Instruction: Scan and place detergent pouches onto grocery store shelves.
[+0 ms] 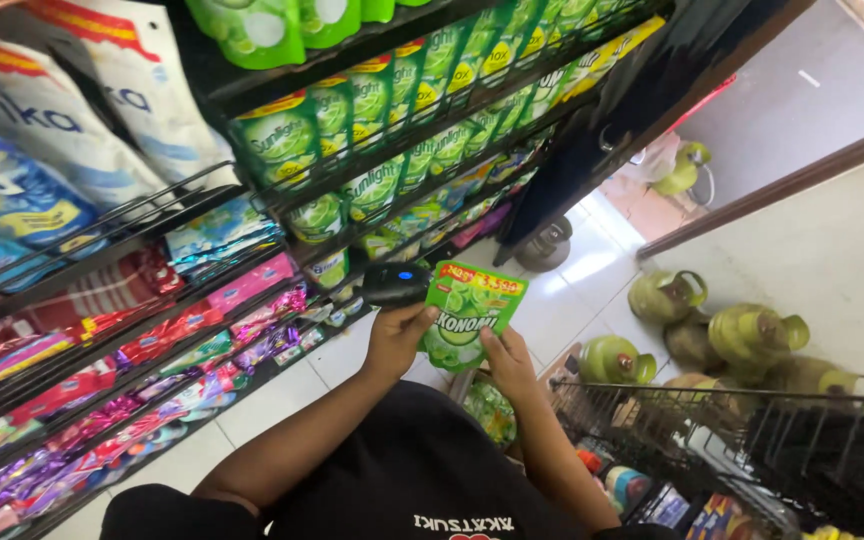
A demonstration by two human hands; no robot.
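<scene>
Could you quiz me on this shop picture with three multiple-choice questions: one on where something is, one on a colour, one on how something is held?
1. Where are the gas cylinders?
A. on the top shelf
B. on the floor at the right
C. in the wire basket

2. What colour is the pouch being held?
A. green
B. blue
C. white

3. How does the left hand stand?
A. open and empty
B. flat on the floor
C. closed around a black scanner

Answers: 1 B, they stand on the tiles by the wall. 2 A, it is green with a red and yellow top band. 3 C, the fingers wrap the scanner, while the right hand holds the pouch's lower edge.
</scene>
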